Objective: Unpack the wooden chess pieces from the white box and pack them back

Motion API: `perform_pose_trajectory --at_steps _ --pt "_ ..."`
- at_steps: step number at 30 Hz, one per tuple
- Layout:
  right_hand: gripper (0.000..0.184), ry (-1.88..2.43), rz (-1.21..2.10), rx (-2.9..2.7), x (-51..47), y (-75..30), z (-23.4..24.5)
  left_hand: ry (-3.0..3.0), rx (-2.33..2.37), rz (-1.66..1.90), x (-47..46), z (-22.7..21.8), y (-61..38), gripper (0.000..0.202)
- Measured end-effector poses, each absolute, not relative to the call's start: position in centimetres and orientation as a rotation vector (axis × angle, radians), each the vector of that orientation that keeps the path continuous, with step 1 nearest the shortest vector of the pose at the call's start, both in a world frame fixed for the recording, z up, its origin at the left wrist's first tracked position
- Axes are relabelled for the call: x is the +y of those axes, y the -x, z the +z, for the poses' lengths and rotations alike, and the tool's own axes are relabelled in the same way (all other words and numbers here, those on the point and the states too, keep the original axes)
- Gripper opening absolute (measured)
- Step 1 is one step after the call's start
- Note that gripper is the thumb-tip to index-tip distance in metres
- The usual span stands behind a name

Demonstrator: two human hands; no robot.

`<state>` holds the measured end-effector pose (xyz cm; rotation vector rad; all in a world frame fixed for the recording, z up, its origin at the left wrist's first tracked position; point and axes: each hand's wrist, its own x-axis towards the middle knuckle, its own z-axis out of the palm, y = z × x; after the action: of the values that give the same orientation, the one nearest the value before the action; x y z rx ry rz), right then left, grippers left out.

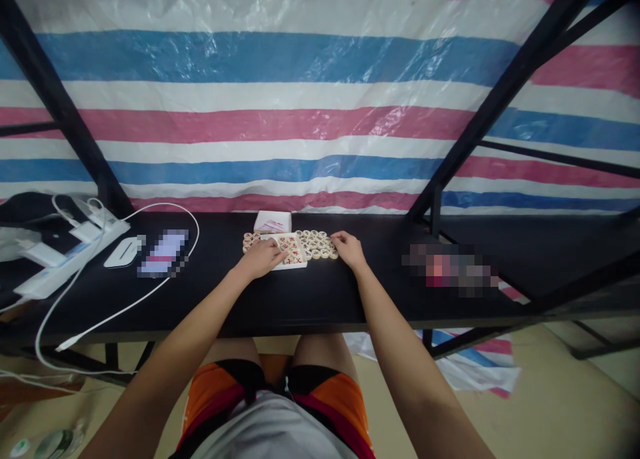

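Several round wooden game discs with red and dark marks lie in a cluster on a black table. Some sit in a white tray marked in red. My left hand rests on the tray's left side, fingers curled together over the discs there; what they hold is hidden. My right hand lies at the right end of the cluster, fingertips bent down on the outermost discs. A white box lid with pink print sits just behind the discs.
On the left of the table lie a white power strip with plugged chargers and cables, a white mouse-shaped object and a blurred phone. A blurred object lies to the right. Black frame bars cross a striped tarp behind.
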<state>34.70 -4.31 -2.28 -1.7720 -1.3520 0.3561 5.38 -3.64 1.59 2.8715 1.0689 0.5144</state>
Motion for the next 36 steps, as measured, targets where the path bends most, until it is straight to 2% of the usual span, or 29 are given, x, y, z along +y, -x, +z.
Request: perform_pose_trajectory --at_steps 6,10,14,17,20,32,36 --pt "0.024 1.749 0.355 -1.357 -4.3 -34.8 -2.4 -2.810 1.045 0.732 -3.3 2.6 -4.2 0.038" --pt "0.024 1.741 0.353 -1.360 -4.3 -34.8 -2.5 -2.606 1.448 0.850 -2.2 3.6 -0.9 0.035" --pt "0.025 1.733 0.352 -1.356 -4.3 -34.7 -2.5 -2.355 1.909 0.621 -1.4 3.9 2.0 0.029" --pt "0.025 1.734 0.348 -1.356 -4.3 -34.7 -2.6 -2.279 1.991 0.448 -1.6 4.0 2.4 0.025" --pt "0.025 1.733 0.352 -1.358 -4.3 -34.8 -2.6 -2.231 2.024 0.418 -1.8 4.1 2.0 0.024" --pt "0.026 1.747 0.348 -1.354 -4.3 -34.8 -2.5 -2.142 1.476 0.417 -1.5 4.1 3.1 0.005" --pt "0.025 1.740 0.351 -1.355 -4.3 -34.9 -2.5 -2.058 1.260 0.425 -1.4 3.6 3.1 0.011"
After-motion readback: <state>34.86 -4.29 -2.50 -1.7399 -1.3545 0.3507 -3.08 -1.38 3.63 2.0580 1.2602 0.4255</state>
